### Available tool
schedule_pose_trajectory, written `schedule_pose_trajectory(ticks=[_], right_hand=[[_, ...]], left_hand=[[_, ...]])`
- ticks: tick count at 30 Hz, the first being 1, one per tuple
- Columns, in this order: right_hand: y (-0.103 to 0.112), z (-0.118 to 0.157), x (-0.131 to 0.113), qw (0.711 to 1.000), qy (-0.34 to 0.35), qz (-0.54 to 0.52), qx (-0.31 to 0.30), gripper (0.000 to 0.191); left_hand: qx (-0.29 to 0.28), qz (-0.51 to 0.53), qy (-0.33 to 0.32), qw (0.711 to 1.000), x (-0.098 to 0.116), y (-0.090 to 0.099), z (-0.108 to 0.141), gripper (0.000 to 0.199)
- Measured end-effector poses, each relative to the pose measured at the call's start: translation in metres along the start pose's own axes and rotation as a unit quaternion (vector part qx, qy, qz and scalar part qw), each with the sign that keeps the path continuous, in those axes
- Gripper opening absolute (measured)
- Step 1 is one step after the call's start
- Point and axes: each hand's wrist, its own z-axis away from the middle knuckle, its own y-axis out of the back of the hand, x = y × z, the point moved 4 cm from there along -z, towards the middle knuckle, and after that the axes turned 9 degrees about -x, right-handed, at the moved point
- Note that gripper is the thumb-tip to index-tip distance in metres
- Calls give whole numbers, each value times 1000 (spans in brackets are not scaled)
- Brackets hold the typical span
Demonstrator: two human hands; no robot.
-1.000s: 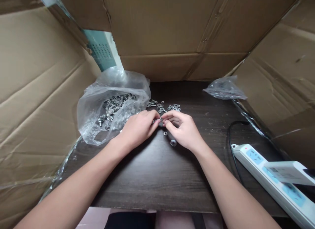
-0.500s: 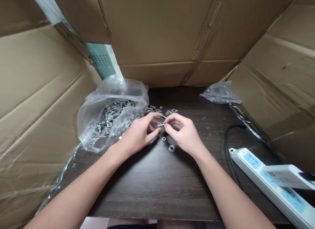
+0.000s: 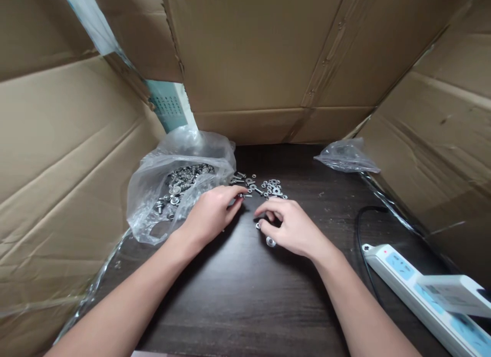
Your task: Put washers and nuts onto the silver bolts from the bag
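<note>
My left hand (image 3: 213, 208) pinches a small metal bolt (image 3: 247, 196) between thumb and fingertips, its shank pointing right; the head is partly hidden by the fingers. My right hand (image 3: 289, 224) is apart from it, thumb and fingers spread with nothing visible between them. Close to the right thumb tip lies a hex nut (image 3: 258, 225). A flat washer (image 3: 270, 242) rests on the table just below that hand. Beyond both hands are loose bolts (image 3: 240, 177) and a cluster of nuts and washers (image 3: 273, 183).
At left an open clear plastic bag (image 3: 143, 193) holds many bolts. A smaller plastic bag (image 3: 347, 155) lies at the back right. A white power strip (image 3: 406, 280) with a plug and a black cable (image 3: 358, 234) is on the right. Cardboard walls (image 3: 261, 55) enclose the dark table (image 3: 238, 306).
My right hand has let go of the bolt and moved down toward the nut, its fingers spreading. The left hand keeps the bolt and has drawn slightly left. The view has tilted up a little.
</note>
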Motion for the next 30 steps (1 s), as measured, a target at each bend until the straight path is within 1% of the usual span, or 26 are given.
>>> schedule_pose_trajectory(ticks=[2, 4, 7, 10, 14, 16, 18, 19, 22, 24, 27, 30], right_hand=[[-4, 1, 0, 999, 4, 26, -48, 23], [-6, 2, 1, 998, 8, 32, -60, 23], [-9, 3, 2, 998, 15, 22, -55, 22], [-10, 2, 1, 999, 23, 18, -41, 21], [-8, -1, 1, 1000, 16, 13, -1, 17], [-5, -2, 3, 999, 0, -22, 39, 15], [-2, -3, 7, 993, -22, -93, 74, 10], [-2, -3, 8, 986, -31, -140, 83, 9], [-5, -5, 10, 958, -41, -275, 71, 16], [-8, -6, 10, 940, -42, -331, 64, 20], [-8, -6, 11, 930, -48, -355, 79, 22], [-6, -6, 12, 934, -49, -340, 103, 20]], left_hand=[[-8, -7, 14, 1000, -1, -1, 1, 21], [-16, -12, 23, 1000, -1, -2, 1, 21], [-25, -15, 29, 999, 2, -2, 2, 20], [-49, -9, 29, 998, 5, -3, 2, 19], [-85, 2, 24, 996, 8, -4, 1, 17], [-93, 11, 18, 995, 10, -4, 1, 15], [-100, 22, 12, 995, 11, -4, 1, 14], [-104, 29, 11, 994, 12, -4, 1, 14], [-106, 46, 12, 993, 12, -4, 1, 14], [-99, 51, 15, 994, 11, -4, 1, 14], [-95, 48, 16, 994, 11, -2, 1, 14], [-93, 40, 12, 995, 11, -1, 1, 14]])
